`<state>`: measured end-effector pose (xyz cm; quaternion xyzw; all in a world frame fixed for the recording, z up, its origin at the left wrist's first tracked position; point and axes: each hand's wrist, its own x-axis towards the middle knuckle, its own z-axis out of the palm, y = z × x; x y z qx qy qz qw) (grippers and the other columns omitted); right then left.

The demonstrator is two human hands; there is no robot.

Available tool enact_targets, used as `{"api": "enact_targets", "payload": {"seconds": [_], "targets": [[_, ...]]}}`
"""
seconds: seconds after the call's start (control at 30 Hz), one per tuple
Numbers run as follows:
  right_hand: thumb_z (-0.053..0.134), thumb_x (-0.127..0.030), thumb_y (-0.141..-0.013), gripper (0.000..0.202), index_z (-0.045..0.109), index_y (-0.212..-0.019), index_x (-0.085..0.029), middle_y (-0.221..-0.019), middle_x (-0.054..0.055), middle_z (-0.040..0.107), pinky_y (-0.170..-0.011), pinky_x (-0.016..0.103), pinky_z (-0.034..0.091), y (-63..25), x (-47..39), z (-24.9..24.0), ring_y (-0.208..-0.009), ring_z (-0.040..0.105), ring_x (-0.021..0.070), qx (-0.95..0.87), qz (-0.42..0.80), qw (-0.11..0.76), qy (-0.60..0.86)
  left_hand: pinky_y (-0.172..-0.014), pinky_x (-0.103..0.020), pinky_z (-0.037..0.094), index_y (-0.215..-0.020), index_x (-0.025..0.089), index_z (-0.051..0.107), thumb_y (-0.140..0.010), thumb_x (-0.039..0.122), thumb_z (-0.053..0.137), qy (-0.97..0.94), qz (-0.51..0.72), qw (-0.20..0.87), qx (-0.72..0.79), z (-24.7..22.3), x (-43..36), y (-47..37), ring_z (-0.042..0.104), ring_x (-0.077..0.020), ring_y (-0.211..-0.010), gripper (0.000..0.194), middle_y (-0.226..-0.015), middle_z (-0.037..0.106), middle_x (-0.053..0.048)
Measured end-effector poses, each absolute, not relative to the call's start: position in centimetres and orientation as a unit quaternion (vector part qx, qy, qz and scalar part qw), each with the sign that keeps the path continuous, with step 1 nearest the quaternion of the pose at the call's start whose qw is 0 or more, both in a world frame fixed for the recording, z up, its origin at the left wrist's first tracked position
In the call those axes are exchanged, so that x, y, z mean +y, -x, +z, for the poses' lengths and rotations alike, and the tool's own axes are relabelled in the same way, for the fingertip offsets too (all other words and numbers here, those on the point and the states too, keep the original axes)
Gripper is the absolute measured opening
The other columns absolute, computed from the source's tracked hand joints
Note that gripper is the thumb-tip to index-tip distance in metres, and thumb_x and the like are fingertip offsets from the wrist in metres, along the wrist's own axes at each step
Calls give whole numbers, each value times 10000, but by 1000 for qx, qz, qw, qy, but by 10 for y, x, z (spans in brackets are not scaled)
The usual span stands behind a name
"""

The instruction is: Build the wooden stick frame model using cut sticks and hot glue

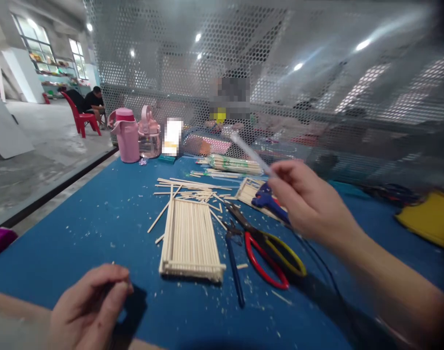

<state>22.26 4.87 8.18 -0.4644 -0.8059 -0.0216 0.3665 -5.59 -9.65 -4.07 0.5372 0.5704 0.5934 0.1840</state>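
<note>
My right hand [298,194] pinches a translucent white stick [251,154], raised over the right side of the blue table. At the lower left, my left hand [94,304] is closed, thumb against fingertips; a tiny tip shows above the fingers, but what it holds is too small to make out. Between the hands lies a flat frame of pale wooden sticks [192,236]. Just right of it are blue-handled pliers [235,267] and scissors with red and yellow handles [265,253]. A blue glue gun [271,201] lies partly behind my right hand, over a smaller stick frame [248,190].
Loose sticks [192,184] and a bagged bundle [236,165] lie at the back of the table [108,218]. A pink jug [127,138] and clear bottle [149,138] stand back left. Behind rises a perforated metal screen [192,63]. A person [95,101] sits far left.
</note>
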Motion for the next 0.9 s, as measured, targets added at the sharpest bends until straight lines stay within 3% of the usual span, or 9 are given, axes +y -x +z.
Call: {"api": "enact_targets", "payload": {"seconds": [0.1,0.2,0.3,0.37,0.5,0.6,0.73,0.83,0.9], "targets": [[367,-215,-889,176,512,-980,-256,-768,15,636,-533,229,406,-210,-20,61,-627,565,127,-913,-16,269,307,-644,-222,528,-1107,235,540,-819,332,546,-562,625,130,526,-36,-106,42,613,-139,-744,305,-927,629,-48],[333,-195,-903,218,526,-1001,-218,-654,5,631,-486,238,389,-195,-65,37,-556,558,124,-954,0,199,224,-845,-353,480,-1188,215,524,-805,305,561,-724,535,23,434,-26,-110,23,569,-230,-994,396,-1118,595,-121],[322,-233,-918,248,558,-966,-173,-638,17,631,-483,238,379,-184,-83,19,-546,551,121,-947,-2,218,235,-663,-270,489,-1000,193,626,-848,217,489,-818,419,-3,395,-20,-112,12,617,-167,-725,207,-810,678,-66],[342,-225,-917,245,578,-927,-162,-661,22,643,-496,232,377,-180,-85,13,-561,562,114,-942,-10,230,242,-523,-230,438,-889,179,640,-879,214,431,-834,368,17,410,-20,-114,12,579,-136,-559,212,-644,650,-27],[360,-261,-919,280,591,-787,-177,-591,2,620,-452,253,335,-186,-82,12,-506,544,120,-950,-45,210,228,-553,-219,437,-869,196,638,-888,243,428,-842,326,46,428,-20,-121,21,599,-136,-612,216,-675,665,-18],[324,-273,-927,306,592,-798,-204,-619,6,639,-472,256,371,-213,-75,17,-540,575,130,-950,-49,199,236,-586,-205,456,-872,203,644,-875,229,448,-837,344,58,422,-17,-125,36,620,-126,-641,198,-707,685,-10],[342,-274,-910,255,573,-802,-259,-698,26,666,-518,286,425,-245,-69,25,-591,613,169,-850,-146,335,380,-656,-188,483,-842,173,649,-858,197,463,-751,440,16,493,-11,-122,49,658,-129,-716,188,-786,714,-35],[422,-344,-874,195,550,-999,-266,-841,82,672,-665,363,458,-229,-87,24,-783,621,234,-851,-156,359,349,-649,-189,481,-860,184,651,-854,196,459,-772,452,29,445,-8,-119,33,656,-129,-701,193,-774,712,-33],[455,-403,-849,302,536,-1096,-248,-854,95,682,-702,396,448,-210,-101,20,-778,616,241,-913,-137,284,259,-557,-189,459,-833,198,652,-862,211,434,-828,408,74,379,-8,-117,17,616,-121,-589,220,-658,675,-16]]}}
